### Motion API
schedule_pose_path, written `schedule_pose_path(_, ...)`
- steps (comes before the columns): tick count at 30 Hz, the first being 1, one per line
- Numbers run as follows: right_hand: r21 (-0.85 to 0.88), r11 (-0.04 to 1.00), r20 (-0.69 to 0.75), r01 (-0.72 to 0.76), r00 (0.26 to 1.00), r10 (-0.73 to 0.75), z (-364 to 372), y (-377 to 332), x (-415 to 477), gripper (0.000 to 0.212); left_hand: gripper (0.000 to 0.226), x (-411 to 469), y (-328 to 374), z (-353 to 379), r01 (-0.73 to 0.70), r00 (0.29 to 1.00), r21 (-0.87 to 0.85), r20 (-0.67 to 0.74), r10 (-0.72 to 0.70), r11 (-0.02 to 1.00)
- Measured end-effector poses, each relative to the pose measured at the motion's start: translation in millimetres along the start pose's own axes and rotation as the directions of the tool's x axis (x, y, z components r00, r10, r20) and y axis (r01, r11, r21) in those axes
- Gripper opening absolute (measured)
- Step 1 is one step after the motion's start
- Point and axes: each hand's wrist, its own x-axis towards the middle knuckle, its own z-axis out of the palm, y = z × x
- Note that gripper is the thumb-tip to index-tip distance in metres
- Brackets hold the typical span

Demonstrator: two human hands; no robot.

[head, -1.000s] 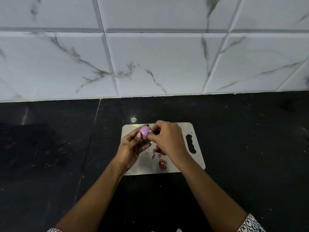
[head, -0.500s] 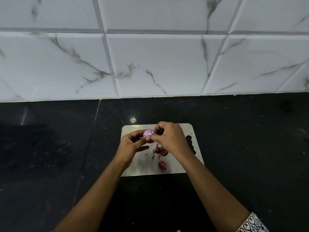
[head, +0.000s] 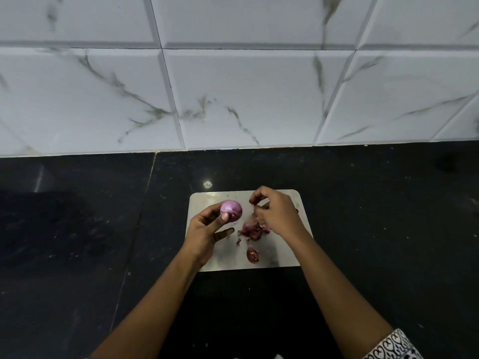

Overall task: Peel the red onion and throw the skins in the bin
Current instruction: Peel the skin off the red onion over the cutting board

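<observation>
On a black stone counter [head: 375, 216] below a wall of white marbled tiles [head: 238, 97], we work over a single pale cutting board [head: 207, 200] with two bare hands and one red onion [head: 231, 209]. Our left hand [head: 207, 229] grips the onion between thumb and fingertips, holding it above the far left part of the board; its pale purple flesh is exposed and glossy on the side facing us. Our right hand [head: 276, 213] is apart from the onion, just to its right, fingers curled loosely above the board; we cannot tell whether they pinch a scrap of skin. Between and below the two hands lies one heap of dark red skins [head: 252, 229] on the board, touching the right hand's underside as seen from above, with one separate larger piece [head: 252, 254] nearer us and a few small flecks beside the heap. One patterned black-and-white sleeve [head: 391, 345] shows at the right forearm, at the lower edge of the view.
</observation>
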Motion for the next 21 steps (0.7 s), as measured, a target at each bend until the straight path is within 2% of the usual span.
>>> schedule_pose_path(4,0.087,0.994,-0.030,0.063,0.998,-0.060,-2.1,-6.6,-4.7,0.016,0.021,2.0,-1.5,1.3,0.002,1.000,-0.009,-0.023,-0.002,1.000)
schedule_pose_path(8,0.022,0.996,0.036,0.088,0.995,-0.089,-5.7,-10.3,-5.2,0.018,0.022,3.2,-1.9,4.3,-0.024,0.999,-0.003,-0.034,0.024,1.000)
schedule_pose_path(11,0.004,0.995,0.063,0.097,0.993,-0.097,-4.6,-15.5,-6.2,0.031,0.023,3.8,-1.4,5.7,-0.058,0.998,0.021,-0.023,0.058,0.998)
schedule_pose_path(18,-0.208,0.954,0.100,0.216,0.975,-0.199,-4.2,-24.1,-3.4,0.026,0.030,2.1,4.9,5.9,-0.156,0.988,0.114,0.014,0.156,0.981)
schedule_pose_path(21,-0.295,0.923,0.069,0.247,0.969,-0.238,3.4,-26.5,-6.3,0.027,0.029,1.5,6.4,5.3,-0.224,0.974,0.164,0.014,0.225,0.961)
